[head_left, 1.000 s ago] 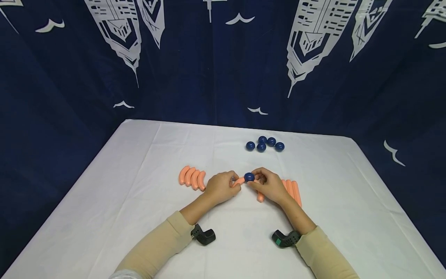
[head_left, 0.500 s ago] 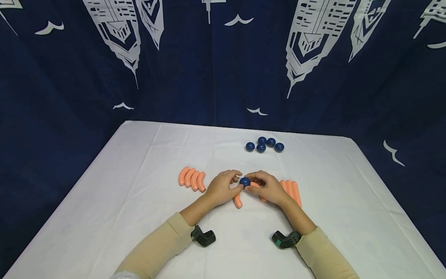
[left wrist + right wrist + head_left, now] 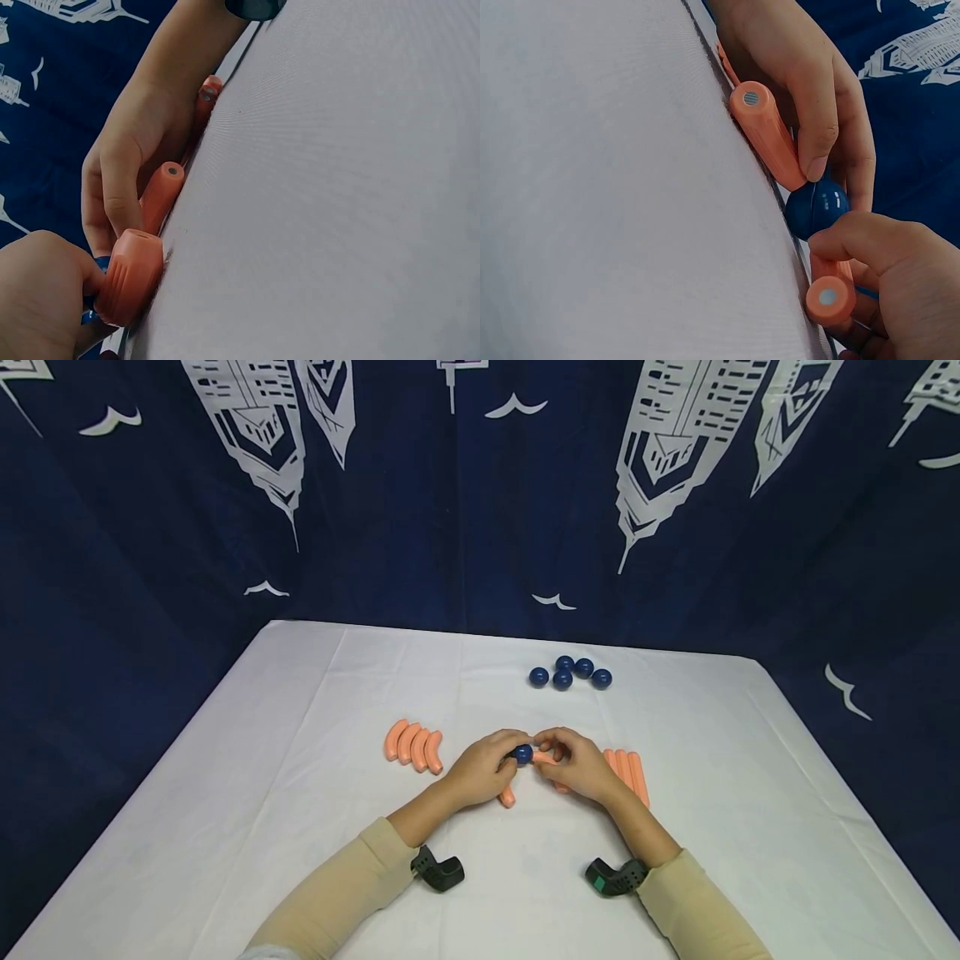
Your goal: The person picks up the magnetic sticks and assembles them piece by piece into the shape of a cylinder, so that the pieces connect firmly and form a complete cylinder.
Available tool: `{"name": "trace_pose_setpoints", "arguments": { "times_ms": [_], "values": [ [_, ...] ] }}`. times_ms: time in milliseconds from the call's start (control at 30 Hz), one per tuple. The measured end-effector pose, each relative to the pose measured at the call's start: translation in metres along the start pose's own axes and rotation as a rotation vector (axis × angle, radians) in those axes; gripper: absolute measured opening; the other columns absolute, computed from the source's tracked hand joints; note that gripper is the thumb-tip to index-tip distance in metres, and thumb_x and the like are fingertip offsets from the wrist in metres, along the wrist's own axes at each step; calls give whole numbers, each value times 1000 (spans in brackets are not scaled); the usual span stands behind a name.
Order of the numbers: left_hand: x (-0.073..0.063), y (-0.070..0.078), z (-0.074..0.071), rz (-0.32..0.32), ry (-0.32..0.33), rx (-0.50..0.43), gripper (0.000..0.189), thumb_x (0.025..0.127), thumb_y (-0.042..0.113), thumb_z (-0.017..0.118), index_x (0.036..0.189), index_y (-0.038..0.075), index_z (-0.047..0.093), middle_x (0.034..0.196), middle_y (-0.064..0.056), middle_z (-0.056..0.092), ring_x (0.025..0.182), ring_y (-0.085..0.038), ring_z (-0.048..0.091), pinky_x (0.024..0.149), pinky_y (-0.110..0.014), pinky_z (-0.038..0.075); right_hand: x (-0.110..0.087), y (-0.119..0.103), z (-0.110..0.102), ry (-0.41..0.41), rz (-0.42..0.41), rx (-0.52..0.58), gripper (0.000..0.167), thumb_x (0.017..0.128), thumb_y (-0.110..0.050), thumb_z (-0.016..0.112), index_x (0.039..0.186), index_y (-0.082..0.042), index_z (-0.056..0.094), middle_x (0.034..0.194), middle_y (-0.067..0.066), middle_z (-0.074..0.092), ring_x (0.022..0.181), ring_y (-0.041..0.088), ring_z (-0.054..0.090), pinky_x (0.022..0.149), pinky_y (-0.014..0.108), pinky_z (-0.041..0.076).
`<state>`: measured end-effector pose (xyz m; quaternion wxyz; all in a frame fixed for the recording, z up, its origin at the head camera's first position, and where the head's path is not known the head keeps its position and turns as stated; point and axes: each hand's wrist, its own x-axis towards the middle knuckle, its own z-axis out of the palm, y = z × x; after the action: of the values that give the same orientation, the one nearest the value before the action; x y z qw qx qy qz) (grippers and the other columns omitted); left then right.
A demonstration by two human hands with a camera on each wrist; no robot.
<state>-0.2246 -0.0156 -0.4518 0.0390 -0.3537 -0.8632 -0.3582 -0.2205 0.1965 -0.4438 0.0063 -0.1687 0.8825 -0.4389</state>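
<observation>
My left hand [image 3: 480, 768] pinches a dark blue ball [image 3: 522, 754] with thumb and fingers. A curved orange rod [image 3: 507, 796] sticks out below that hand and meets the ball in the right wrist view. My right hand [image 3: 577, 762] grips a second curved orange rod [image 3: 830, 266], its near end showing a silvery disc. The right thumb tip lies at the ball's edge. Seen from the left wrist, the first rod [image 3: 133, 277] is close beside the left hand, its end towards the camera. The fingers partly hide the ball and both rods.
Several curved orange rods [image 3: 413, 745] lie in a row to the left of the hands. A row of straight orange rods [image 3: 628, 770] is partly behind the right hand. Several blue balls [image 3: 562, 680] sit farther back on the white cloth-covered table [image 3: 337, 685].
The ball has shifted left and slightly down, and the left hand now pinches it. The rod at the left hand has swung to point towards the front. The right hand has moved little.
</observation>
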Motion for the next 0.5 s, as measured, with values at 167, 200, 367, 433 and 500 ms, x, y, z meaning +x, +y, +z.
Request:
{"name": "trace_pose_setpoints", "arguments": {
  "times_ms": [167,200,367,433,500],
  "values": [
    [-1,2,0,-34,16,9,38,95,13,53,132,7,59,128,-7,60,119,-21,56,98,-34,44,0,2,0,12,20,44,33,82,-11,77,112,-3,67,95,6,61,69,17,52,54,23,43],
    [-1,2,-1,-45,22,13,38,94,15,55,132,7,59,127,-7,60,119,-21,56,98,-34,45,0,2,1,21,19,42,32,82,-10,76,111,-3,67,94,6,61,69,17,52,54,23,43],
    [-1,3,-1,-81,82,46,37,91,17,60,126,8,62,120,-8,62,112,-23,58,93,-36,47,1,3,1,79,-11,-7,24,83,-9,75,106,-4,70,88,2,62,76,17,52,65,25,43],
    [-1,2,-1,-87,104,57,35,90,18,61,123,9,63,117,-7,63,109,-22,60,91,-36,48,2,4,1,101,-21,-16,23,83,-9,75,105,-3,70,86,2,63,76,16,53,66,25,43],
    [-1,2,0,-88,116,65,33,89,20,63,120,10,65,112,-7,63,103,-21,61,87,-35,49,2,4,2,119,-28,-19,22,83,-9,75,104,-2,70,87,3,64,77,16,54,67,25,44]
  ]
}}
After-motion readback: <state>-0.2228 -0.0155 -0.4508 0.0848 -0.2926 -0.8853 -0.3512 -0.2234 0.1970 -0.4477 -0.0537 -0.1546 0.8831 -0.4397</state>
